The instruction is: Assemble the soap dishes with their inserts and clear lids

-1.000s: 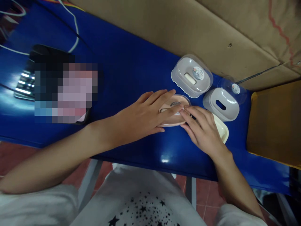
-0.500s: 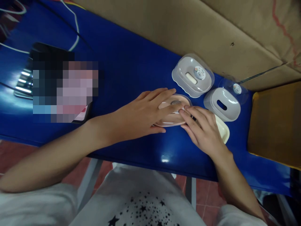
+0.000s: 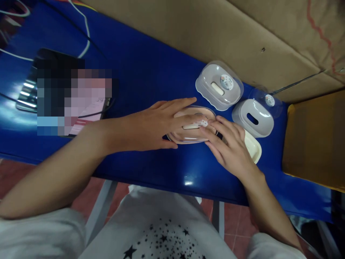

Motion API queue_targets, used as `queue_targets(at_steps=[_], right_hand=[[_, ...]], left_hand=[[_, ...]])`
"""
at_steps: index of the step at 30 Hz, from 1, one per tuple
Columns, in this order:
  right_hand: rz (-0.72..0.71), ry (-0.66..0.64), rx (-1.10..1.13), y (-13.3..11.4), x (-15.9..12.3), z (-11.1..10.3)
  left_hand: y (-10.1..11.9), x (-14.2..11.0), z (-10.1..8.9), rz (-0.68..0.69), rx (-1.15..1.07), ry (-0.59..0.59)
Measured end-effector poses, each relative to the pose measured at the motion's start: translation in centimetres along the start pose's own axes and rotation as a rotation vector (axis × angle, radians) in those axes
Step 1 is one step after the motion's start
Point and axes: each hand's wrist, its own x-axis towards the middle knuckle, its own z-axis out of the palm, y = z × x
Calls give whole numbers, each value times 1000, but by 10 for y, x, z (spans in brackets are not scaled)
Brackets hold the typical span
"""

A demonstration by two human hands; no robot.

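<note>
A pinkish soap dish (image 3: 188,135) with a clear lid lies on the blue table under both hands. A round printed sticker (image 3: 203,123) is on its lid, partly covered by fingers. My left hand (image 3: 159,126) is spread over the dish's left part, its index fingertip pressing on the sticker and its thumb stretched along the near side. My right hand (image 3: 234,147) grips the dish's right end, with fingertips on the lid at the sticker's edge and the thumb low at the near rim. Behind my right hand, a cream dish (image 3: 253,145) is partly hidden.
At the back stands a lidded white soap dish (image 3: 221,86). Beside it are a grey-white slotted dish (image 3: 254,117) and a clear lid (image 3: 274,106). Cardboard boxes (image 3: 314,140) border the back and right. A phone (image 3: 94,108), partly blurred out, and cables (image 3: 87,32) lie left.
My left hand has slid slightly left, uncovering more of the lid and sticker. The right hand stays at the dish's right end, its fingers a little more spread.
</note>
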Motion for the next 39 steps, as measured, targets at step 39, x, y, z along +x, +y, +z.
queue_targets(at_steps=[39], right_hand=[[-114,-23,159,1,-6,-2]], left_hand=[[-16,-30,7,179,150,217]])
